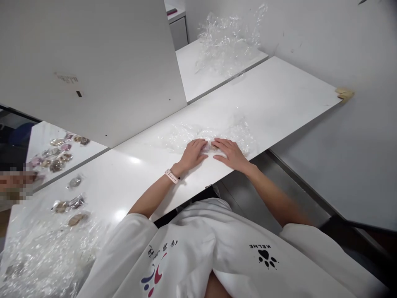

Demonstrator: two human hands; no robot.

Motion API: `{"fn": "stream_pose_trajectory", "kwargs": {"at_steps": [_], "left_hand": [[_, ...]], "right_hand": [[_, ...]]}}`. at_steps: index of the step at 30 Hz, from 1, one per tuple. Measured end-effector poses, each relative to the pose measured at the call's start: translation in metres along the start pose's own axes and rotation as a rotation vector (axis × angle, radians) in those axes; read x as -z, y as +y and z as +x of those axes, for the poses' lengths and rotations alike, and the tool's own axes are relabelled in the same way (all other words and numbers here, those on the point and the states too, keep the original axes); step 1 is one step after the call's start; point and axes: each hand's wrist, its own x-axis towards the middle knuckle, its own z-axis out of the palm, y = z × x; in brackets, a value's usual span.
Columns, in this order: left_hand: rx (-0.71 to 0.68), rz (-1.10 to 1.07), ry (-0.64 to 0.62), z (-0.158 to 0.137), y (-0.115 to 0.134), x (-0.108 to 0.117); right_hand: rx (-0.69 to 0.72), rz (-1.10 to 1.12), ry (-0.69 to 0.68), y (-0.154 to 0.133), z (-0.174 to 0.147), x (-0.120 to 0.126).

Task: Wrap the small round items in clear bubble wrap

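A sheet of clear, crinkled plastic film point(242, 131) lies on the white table in front of me. My left hand point(192, 154) and my right hand point(231, 154) face each other at its near edge, fingers curved down onto it. Between the fingertips a small brownish item point(214, 147) partly shows; the fingers and film hide the rest, so its kind is unclear. Each thumb rests lower, nearer the table's edge, apart from the fingers. A pale pink watch band point(171, 176) circles my left wrist.
A white upright panel point(124, 82) borders the table behind. More crumpled film point(229, 41) sits beyond it, with a large heap of film point(46, 252) at lower left. Several wrapped small items point(56, 153) lie at left, near another person's blurred hand point(15, 184).
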Motion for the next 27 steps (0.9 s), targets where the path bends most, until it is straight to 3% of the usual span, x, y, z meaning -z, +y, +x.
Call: {"fn": "stream_pose_trajectory", "kwargs": {"at_steps": [4,8,10,12,14,16,18,23,27], "left_hand": [[0.185,-0.035,0.028,0.022,-0.018,0.000],[0.419,-0.140,-0.004,0.056,-0.025,0.010],[0.497,-0.063,0.055,0.068,-0.021,0.010],[0.443,0.080,0.148,0.069,-0.016,0.008],[0.296,0.171,0.191,0.059,-0.013,0.005],[0.160,0.195,0.160,0.042,-0.014,0.002],[0.112,0.212,0.106,0.027,-0.021,0.001],[0.257,0.224,0.050,0.035,-0.042,0.009],[0.393,0.082,-0.007,0.071,-0.055,0.031]], "right_hand": [[-0.124,0.041,0.060,0.016,0.023,0.001],[-0.382,0.165,0.045,0.027,0.057,0.012],[-0.478,0.108,0.062,0.028,0.070,0.015],[-0.461,-0.025,0.115,0.028,0.073,0.016],[-0.342,-0.140,0.150,0.029,0.064,0.017],[-0.205,-0.184,0.131,0.032,0.048,0.017],[-0.119,-0.189,0.088,0.038,0.032,0.015],[-0.132,-0.211,0.119,0.048,0.029,0.010],[-0.298,-0.135,0.092,0.053,0.053,0.020]]}}
